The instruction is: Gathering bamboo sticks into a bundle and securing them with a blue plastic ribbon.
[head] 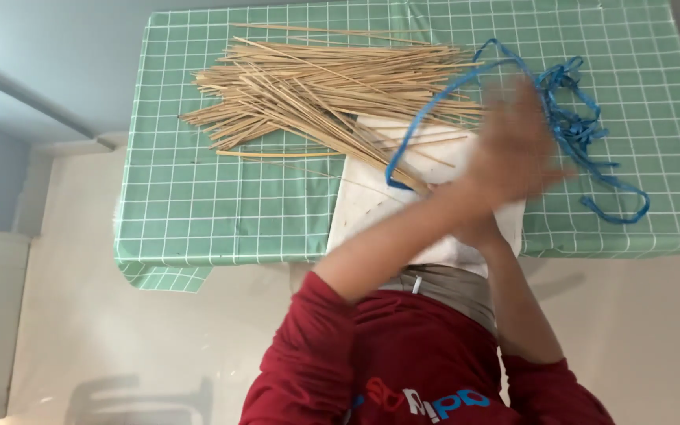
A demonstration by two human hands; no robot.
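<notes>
I see my hands (513, 153) blurred together over the paper (371, 205), finger spread unclear, sticks (316, 86) left of it, blue string (576, 118) right

Green white-checked tablecloth (198, 205), tan sticks (316, 86), blue ribbon (584, 134), red sleeves (308, 346)

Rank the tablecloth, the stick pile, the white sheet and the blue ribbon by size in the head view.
1. tablecloth
2. stick pile
3. white sheet, partly hidden by arms
4. blue ribbon; thin but sprawling, so unsure against the sheet
</notes>
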